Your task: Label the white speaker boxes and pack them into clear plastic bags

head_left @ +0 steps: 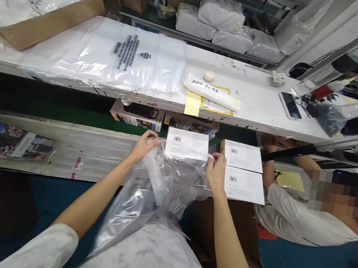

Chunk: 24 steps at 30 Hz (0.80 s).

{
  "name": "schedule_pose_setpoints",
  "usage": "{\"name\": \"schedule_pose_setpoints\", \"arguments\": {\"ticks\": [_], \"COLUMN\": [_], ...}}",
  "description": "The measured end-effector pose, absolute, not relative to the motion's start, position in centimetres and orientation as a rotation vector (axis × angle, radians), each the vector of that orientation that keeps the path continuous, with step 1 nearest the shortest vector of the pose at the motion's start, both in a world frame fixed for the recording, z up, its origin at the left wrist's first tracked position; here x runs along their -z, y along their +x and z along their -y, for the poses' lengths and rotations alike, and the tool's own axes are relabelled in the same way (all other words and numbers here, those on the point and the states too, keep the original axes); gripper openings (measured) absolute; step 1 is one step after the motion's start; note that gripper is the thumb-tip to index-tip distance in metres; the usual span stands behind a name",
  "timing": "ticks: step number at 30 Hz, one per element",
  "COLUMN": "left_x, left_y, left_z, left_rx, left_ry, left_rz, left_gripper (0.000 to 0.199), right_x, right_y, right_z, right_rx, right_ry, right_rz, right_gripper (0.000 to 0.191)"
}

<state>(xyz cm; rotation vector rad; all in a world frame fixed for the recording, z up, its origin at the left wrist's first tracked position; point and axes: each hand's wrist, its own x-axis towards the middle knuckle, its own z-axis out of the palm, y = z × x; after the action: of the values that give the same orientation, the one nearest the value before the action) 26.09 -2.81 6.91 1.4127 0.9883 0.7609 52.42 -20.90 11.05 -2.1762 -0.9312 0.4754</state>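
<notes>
I'm seeing both hands working on one clear plastic bag (176, 181): the left hand (143, 147) is pinching its edge with thumb and fingers drawn together, and the right hand (216, 173) is gripping the opposite edge the same way, only film showing between the fingertips. The white barcoded box (187, 143) is lying between the hands, just ahead of the bag, its long axis running left to right across the gap; the right fingertips are sitting closer to its end than the left ones. Film is overlapping its near edge, but I'm not managing to tell whether the box is inside the mouth or just behind it. Right of the right hand, two white boxes, a far one (243, 155) and a near one (245, 185), are lying side by side. Everything here is sitting on a pale worktop (68, 156); two printed boxes, left (138, 117) and right (191, 123), are standing behind, beneath a white shelf (251, 102). On that shelf, flat printed plastic bags (143, 61) are lying left of a smartphone (290, 105). A co-worker (299, 213) is sitting off to the right.
</notes>
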Motion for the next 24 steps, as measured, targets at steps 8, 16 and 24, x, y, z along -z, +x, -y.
{"name": "schedule_pose_setpoints", "arguments": {"ticks": [8,16,24], "left_x": [-5.1,-6.9,-6.6], "left_y": [29.2,15.0,12.9], "left_z": [1.3,2.5,3.5], "left_rx": [-0.738,-0.551,-0.733], "left_ry": [1.126,1.256,1.322], "left_rz": [-0.808,-1.040,-1.387], "left_gripper": [0.078,0.085,0.057], "right_x": [-6.5,-7.2,-6.6], "right_y": [48.4,41.5,42.3], "right_z": [19.7,22.6,14.3], "right_rx": [-0.964,-1.098,-1.050], "right_ry": [-1.855,-1.916,-1.958], "right_rz": [0.613,0.778,1.089], "right_gripper": [0.076,0.043,0.052]}}
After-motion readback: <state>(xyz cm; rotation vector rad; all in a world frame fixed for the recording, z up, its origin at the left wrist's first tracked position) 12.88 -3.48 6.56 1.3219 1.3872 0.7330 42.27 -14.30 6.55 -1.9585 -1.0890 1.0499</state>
